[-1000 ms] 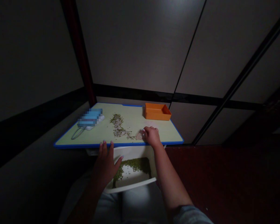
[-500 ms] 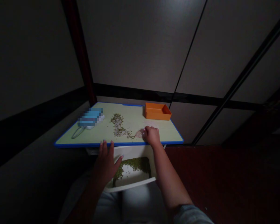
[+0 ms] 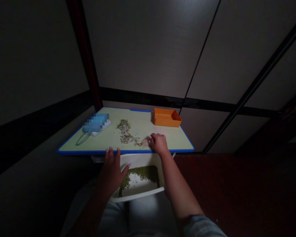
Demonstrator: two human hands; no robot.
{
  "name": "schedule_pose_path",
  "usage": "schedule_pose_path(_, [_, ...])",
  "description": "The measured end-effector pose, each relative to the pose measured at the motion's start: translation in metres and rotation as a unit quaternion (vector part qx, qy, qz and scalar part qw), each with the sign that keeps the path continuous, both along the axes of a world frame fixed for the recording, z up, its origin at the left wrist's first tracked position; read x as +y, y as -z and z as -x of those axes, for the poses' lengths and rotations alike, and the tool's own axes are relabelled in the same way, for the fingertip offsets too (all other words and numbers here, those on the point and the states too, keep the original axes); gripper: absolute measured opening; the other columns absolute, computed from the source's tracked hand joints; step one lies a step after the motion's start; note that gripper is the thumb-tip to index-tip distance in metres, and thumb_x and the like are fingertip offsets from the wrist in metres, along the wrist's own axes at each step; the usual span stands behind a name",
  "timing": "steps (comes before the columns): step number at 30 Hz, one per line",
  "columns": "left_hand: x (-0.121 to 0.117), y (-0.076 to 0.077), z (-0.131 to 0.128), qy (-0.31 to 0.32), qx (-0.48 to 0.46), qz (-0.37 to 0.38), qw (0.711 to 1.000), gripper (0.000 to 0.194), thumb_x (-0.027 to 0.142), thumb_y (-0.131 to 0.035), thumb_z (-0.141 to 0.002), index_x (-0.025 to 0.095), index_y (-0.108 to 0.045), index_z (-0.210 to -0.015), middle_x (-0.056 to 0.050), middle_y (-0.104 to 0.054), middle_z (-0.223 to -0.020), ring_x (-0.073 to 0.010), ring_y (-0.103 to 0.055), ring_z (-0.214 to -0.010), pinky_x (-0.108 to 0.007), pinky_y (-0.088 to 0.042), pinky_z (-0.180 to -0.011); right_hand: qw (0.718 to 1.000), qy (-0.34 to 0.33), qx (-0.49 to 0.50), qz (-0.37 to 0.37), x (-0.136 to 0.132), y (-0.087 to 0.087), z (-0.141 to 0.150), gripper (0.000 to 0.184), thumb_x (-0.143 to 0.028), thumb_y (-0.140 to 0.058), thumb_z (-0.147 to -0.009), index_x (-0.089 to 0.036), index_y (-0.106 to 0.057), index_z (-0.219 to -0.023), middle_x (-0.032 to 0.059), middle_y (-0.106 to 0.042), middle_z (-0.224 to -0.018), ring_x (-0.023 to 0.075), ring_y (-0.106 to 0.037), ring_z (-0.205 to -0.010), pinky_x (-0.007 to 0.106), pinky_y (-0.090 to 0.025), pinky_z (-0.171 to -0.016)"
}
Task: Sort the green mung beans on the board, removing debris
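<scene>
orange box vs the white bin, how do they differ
The orange box is orange; the white bin is whitish.
The orange box stands on the table; the white bin sits below its front edge, nearer the person.
The white bin holds green bits; none show in the orange box.
Both are open-topped.

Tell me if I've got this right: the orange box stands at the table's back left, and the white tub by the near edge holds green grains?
Not quite: the head view shows the orange box at the table's back right. The white tub by the near edge does hold green grains.
</scene>
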State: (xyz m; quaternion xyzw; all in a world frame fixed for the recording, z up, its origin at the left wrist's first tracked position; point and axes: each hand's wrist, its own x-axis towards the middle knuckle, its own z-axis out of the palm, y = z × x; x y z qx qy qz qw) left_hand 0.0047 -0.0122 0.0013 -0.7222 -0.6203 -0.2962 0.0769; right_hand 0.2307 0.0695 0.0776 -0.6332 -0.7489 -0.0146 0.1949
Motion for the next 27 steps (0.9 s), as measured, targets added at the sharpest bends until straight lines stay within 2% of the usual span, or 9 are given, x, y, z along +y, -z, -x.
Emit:
schedule_pose_path(11, [-0.0002, -0.0018, -0.0012, 0.001, -0.006, 0.006, 1.000, 0.074, 0.046, -0.050, -0.081, 0.002, -0.037, -0.138, -0.031, -0.023, -0.151, -0.0409, -0.016, -0.143, -0.055, -0.032, -0.109, 1.000, 0.015, -0.018, -0.003, -0.0002, -0.0039, 0.0069, 0.025, -0.030, -0.040, -0.095, -0.021, -0.064, -0.097, 0.0084, -0.068, -0.092, 0.0193, -0.057, -0.089, 0.031, -0.029, -0.078])
schedule_pose_path(22, [-0.0005, -0.0024, -0.0003, 0.000, -0.003, 0.004, 1.000, 0.073, 0.047, -0.049, -0.081, 0.003, -0.037, -0.138, -0.030, -0.024, -0.151, -0.0412, -0.018, -0.142, -0.055, -0.034, -0.108, 1.000, -0.026, -0.007, 0.000, 0.0003, -0.0024, 0.0056, 0.022, -0.026, -0.042, -0.094, -0.022, -0.064, -0.097, 0.0059, -0.068, -0.090, 0.0185, -0.056, -0.091, 0.029, -0.027, -0.075])
schedule_pose_path(27, [-0.0005, -0.0028, -0.0004, 0.000, -0.004, 0.005, 1.000, 0.074, 0.049, -0.048, -0.080, 0.004, -0.037, -0.138, -0.030, -0.024, -0.151, -0.0410, -0.018, -0.143, -0.056, -0.033, -0.107, 1.000, -0.024, 0.006, -0.008, -0.0005, -0.0024, 0.0057, 0.022, -0.027, -0.042, -0.094, -0.021, -0.064, -0.094, 0.0056, -0.068, -0.087, 0.0179, -0.056, -0.088, 0.029, -0.027, -0.075])
